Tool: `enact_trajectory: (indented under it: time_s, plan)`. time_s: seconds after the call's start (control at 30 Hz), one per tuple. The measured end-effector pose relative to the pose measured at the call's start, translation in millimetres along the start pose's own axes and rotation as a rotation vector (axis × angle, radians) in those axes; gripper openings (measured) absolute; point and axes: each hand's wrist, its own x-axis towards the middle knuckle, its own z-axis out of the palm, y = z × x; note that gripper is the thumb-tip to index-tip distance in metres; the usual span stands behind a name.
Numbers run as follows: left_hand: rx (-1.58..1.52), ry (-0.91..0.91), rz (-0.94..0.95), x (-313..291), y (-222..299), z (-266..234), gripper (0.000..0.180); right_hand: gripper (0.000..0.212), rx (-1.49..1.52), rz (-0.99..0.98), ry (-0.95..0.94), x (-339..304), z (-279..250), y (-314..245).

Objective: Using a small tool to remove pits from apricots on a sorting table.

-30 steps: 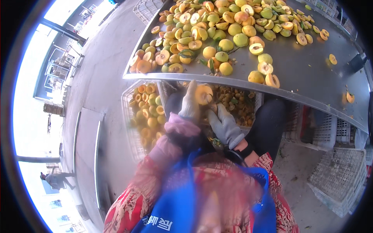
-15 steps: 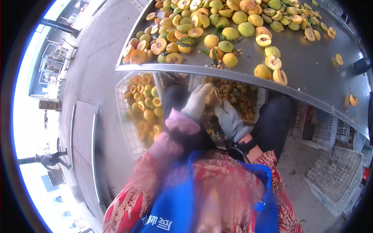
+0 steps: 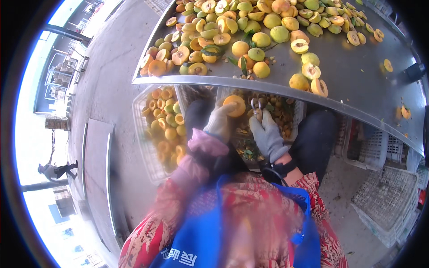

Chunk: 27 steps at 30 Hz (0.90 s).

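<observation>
Stone-fruit half (image 3: pixel 234 106), yellow-orange, is located in the fingers of the gloved left hand (image 3: pixel 219 121). The left grip is closed on the fruit, with a digit lying across its near side; whether a pit remains inside cannot be told. To the right of this grip, the gloved right hand (image 3: pixel 268 136) is closed around the handle of a ring-ended metal tool (image 3: pixel 256 104). The ring points away from the body and stands near the fruit, apart from it.

Left of the grips, a white plastic crate (image 3: pixel 154 173) contains orange and green-yellow halves (image 3: pixel 171 133). Below and beyond the right hand, a second crate (image 3: pixel 300 118) contains small orange-brown pieces (image 3: pixel 286 106).

Beyond both grips, a metal worktable (image 3: pixel 357 91) carries a heap of whole and cut fruit (image 3: pixel 257 18), with green leaves among it. Well to the right of the grips, gray-white crates (image 3: pixel 380 196) are stacked on the floor. Far left, a person (image 3: pixel 57 171) is visible.
</observation>
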Motion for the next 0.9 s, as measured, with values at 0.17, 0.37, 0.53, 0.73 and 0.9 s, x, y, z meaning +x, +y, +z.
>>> enact_trajectory:
  time_s: [0.17,0.37,0.53,0.73,0.9]
  plan:
    - [-0.384,-0.025,-0.083,0.4,-7.1,0.7,0.028,0.021,-0.132,-0.08,-0.148,-21.4,12.5,0.8]
    - [-0.312,-0.094,-0.131,8.1,-11.6,-17.0,0.038,0.024,-0.145,-0.052,-0.147,-18.6,17.0,-12.9]
    - [-0.356,0.003,-0.046,-0.2,-7.4,6.5,0.034,0.026,-0.224,-0.033,-0.112,-6.6,21.6,-6.7]
    - [-0.306,0.187,0.022,22.1,-25.2,-6.9,0.04,0.025,-0.209,0.018,-0.143,-1.1,26.6,2.6]
    - [-0.15,0.314,0.114,27.7,-25.5,-0.8,0.033,0.029,-0.185,0.015,-0.24,9.4,23.5,13.2]
